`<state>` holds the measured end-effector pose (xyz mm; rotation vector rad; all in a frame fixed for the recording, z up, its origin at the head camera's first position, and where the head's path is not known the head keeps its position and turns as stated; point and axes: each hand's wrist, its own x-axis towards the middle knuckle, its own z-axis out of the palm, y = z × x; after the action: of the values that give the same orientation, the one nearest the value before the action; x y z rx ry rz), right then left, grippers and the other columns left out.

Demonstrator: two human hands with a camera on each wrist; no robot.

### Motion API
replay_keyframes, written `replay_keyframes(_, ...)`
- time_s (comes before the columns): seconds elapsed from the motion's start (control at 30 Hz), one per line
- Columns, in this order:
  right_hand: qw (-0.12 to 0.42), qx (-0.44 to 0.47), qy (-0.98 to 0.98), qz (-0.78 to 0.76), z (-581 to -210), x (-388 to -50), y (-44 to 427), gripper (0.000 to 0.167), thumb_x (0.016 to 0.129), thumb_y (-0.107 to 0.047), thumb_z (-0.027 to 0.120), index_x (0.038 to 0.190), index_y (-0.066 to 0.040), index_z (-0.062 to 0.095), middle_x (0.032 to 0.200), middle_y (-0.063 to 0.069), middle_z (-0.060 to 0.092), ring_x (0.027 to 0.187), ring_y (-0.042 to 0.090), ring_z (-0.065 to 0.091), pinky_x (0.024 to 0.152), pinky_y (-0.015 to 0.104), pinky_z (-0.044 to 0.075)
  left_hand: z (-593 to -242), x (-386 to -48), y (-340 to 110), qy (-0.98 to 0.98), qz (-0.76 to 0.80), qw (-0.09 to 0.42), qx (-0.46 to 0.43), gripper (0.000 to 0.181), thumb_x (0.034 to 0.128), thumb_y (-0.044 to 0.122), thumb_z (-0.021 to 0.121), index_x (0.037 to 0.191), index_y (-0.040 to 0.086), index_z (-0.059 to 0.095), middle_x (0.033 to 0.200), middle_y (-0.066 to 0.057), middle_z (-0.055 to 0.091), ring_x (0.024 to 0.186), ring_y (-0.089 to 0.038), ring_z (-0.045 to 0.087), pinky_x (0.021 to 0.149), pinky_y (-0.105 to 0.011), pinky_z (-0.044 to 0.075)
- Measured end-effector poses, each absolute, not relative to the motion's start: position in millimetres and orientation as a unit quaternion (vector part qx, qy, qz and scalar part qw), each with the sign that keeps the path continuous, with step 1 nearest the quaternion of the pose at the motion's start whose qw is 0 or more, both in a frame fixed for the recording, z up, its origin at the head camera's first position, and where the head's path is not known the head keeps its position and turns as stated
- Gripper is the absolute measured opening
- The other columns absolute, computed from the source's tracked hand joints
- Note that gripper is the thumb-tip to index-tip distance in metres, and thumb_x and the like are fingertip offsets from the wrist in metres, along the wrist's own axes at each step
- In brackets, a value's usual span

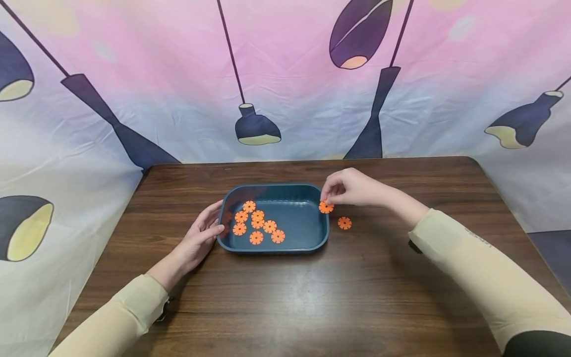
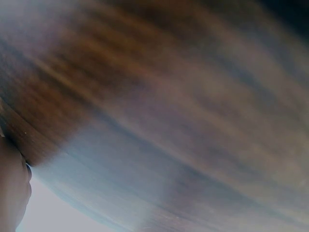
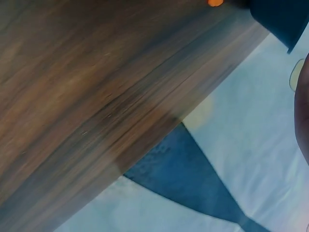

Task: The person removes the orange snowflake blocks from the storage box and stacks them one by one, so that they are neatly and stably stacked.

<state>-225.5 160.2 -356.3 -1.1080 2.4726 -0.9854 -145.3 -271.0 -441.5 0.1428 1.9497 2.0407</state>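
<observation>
A dark blue tray [image 1: 294,243] stands on the table with several orange notched discs [image 1: 256,238] lying in its left and middle part. My left hand [image 1: 196,243] holds the tray's left end, thumb over the rim. Over the tray's right rim, my right hand [image 1: 352,187] pinches an orange disc [image 1: 326,207] between thumb and fingers. Another orange disc [image 1: 345,223] lies on the table just right of the tray. The left wrist view shows part of my left hand [image 2: 13,188] at its edge; the right wrist view catches the tray's corner [image 3: 280,21] and an orange disc [image 3: 215,2].
The brown wooden table [image 1: 276,302] extends around the tray. Behind its far edge hangs a pink and blue cloth [image 1: 303,99] printed with dark lamp shapes, which continues down both sides.
</observation>
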Motion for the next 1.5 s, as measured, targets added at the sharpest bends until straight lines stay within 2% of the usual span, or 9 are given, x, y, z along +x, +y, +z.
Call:
replay_keyframes(0.17, 0.144, -0.368, 0.849, -0.352, -358.4, -222.3, 176.6, 0.015, 0.096, 0.000, 0.074, 0.098, -0.014, 0.080, 0.095, 0.000, 0.077, 0.084, 0.013, 0.070, 0.079, 0.026, 0.059, -442.0, -145.5, -270.5, 0.679, 0.715, 0.159, 0.048, 0.063, 0.1090, 0.004, 0.050, 0.166, 0.022, 0.031, 0.165, 0.000, 0.035, 0.154, -0.014, 0.029, 0.109, -0.014, 0.046)
replay_keyframes(0.53, 0.195, -0.330, 0.844, -0.375, -386.1, -220.8, 196.3, 0.012, 0.095, 0.003, 0.073, 0.099, -0.005, 0.080, 0.092, 0.006, 0.078, 0.079, 0.012, 0.068, 0.076, 0.023, 0.058, -443.1, -145.1, -271.1, 0.672, 0.722, 0.155, 0.060, 0.062, 0.1087, 0.002, 0.050, 0.165, 0.021, 0.033, 0.158, 0.007, 0.042, 0.144, -0.002, 0.042, 0.109, -0.015, 0.046)
replay_keyframes(0.73, 0.211, -0.326, 0.834, -0.392, -403.4, -222.8, 200.5, 0.010, 0.095, 0.003, 0.072, 0.100, 0.000, 0.080, 0.091, 0.012, 0.079, 0.078, 0.006, 0.067, 0.074, 0.021, 0.057, -441.3, -145.1, -270.2, 0.673, 0.721, 0.155, 0.061, 0.062, 0.1086, 0.001, 0.050, 0.165, 0.020, 0.032, 0.158, 0.008, 0.042, 0.143, -0.001, 0.043, 0.109, -0.015, 0.047)
replay_keyframes(0.93, 0.224, -0.319, 0.833, -0.392, -415.4, -226.6, 203.7, 0.011, 0.096, 0.003, 0.071, 0.102, 0.001, 0.080, 0.089, 0.014, 0.078, 0.077, 0.004, 0.065, 0.072, 0.021, 0.055, -441.8, -144.6, -270.4, 0.669, 0.724, 0.154, 0.061, 0.062, 0.1087, 0.000, 0.050, 0.165, 0.020, 0.032, 0.156, 0.008, 0.044, 0.142, -0.002, 0.045, 0.109, -0.016, 0.048)
replay_keyframes(1.5, 0.190, -0.315, 0.858, -0.359, -425.2, -228.6, 202.8, 0.009, 0.095, 0.001, 0.073, 0.098, -0.004, 0.080, 0.087, 0.006, 0.076, 0.078, 0.012, 0.061, 0.072, 0.022, 0.052, -440.0, -144.7, -271.0, 0.683, 0.710, 0.162, 0.058, 0.063, 0.1101, 0.005, 0.051, 0.167, 0.020, 0.029, 0.164, 0.004, 0.036, 0.145, -0.001, 0.040, 0.109, -0.015, 0.047)
